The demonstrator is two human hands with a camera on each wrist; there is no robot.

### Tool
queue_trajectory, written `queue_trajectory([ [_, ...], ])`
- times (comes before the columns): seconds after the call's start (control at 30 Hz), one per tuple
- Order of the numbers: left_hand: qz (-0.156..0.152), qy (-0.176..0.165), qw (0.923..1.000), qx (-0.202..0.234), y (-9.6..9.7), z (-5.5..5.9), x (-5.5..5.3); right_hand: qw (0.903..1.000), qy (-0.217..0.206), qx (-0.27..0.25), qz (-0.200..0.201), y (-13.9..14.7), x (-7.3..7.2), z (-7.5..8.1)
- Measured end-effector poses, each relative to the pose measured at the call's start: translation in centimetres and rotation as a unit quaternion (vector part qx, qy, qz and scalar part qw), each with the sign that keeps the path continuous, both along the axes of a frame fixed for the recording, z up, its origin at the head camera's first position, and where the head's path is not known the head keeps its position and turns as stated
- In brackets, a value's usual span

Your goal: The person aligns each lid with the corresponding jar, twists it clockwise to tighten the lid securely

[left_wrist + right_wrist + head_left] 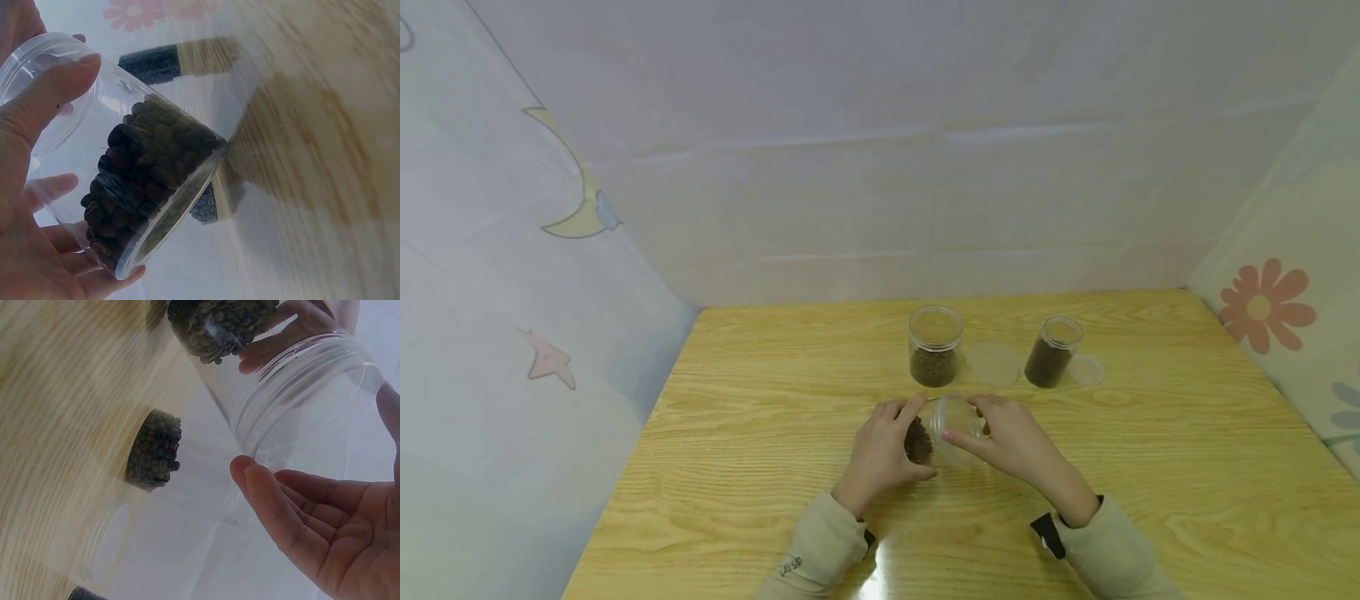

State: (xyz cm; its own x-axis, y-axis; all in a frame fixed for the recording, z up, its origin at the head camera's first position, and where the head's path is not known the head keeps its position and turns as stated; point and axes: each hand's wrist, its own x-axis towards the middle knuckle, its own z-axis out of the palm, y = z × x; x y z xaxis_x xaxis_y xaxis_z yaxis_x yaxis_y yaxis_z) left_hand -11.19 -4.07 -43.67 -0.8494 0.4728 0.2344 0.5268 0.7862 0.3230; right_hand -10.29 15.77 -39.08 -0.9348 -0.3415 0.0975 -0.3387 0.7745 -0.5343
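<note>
A clear jar (156,144) part-filled with dark beans is tilted on its side, its base toward the left and its threaded mouth toward the right in the head view. My left hand (882,446) grips its body, thumb near the rim and fingers spread along the far side. At the mouth end, my right hand (1011,437) holds the clear rim (312,387) between thumb and fingertips. The beans (222,325) lie gathered toward the base end. The left wrist view shows the lower edge of the base close to the wooden table.
Behind stands a wide clear jar (934,367) of dark beans, with a round translucent lid (994,365) flat beside it. Further right are a narrower jar (1049,358) with dark contents and a smaller lid (1086,370). A pale curtain (850,208) borders the wooden table (737,483).
</note>
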Motion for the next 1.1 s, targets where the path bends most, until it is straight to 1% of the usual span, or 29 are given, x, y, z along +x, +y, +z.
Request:
queue_trajectory([
  [0.13, 0.001, 0.003, 1.0, -0.004, 0.03, -0.12, -0.04, 1.0, 0.006, 0.003, -0.006, -0.1, -0.05, -0.07],
  [0.37, 0.002, 0.004, 1.0, -0.009, 0.08, 0.08, 0.11, 0.9995, 0.021, 0.019, -0.017, -0.32, -0.09, -0.12],
  [0.83, 0.001, 0.013, 0.9999, -0.005, 0.05, 0.03, 0.11, 0.9988, 0.009, 0.032, -0.034, -0.68, -0.05, 0.23],
  [0.97, 0.0, 0.013, 0.9999, -0.003, 0.02, -0.03, 0.06, 0.999, 0.006, 0.033, -0.029, -0.53, -0.02, 0.35],
  [1.1, -0.001, 0.007, 1.0, -0.001, -0.03, 0.0, 0.06, 0.9998, -0.002, 0.02, -0.006, -0.03, -0.04, 0.71],
])
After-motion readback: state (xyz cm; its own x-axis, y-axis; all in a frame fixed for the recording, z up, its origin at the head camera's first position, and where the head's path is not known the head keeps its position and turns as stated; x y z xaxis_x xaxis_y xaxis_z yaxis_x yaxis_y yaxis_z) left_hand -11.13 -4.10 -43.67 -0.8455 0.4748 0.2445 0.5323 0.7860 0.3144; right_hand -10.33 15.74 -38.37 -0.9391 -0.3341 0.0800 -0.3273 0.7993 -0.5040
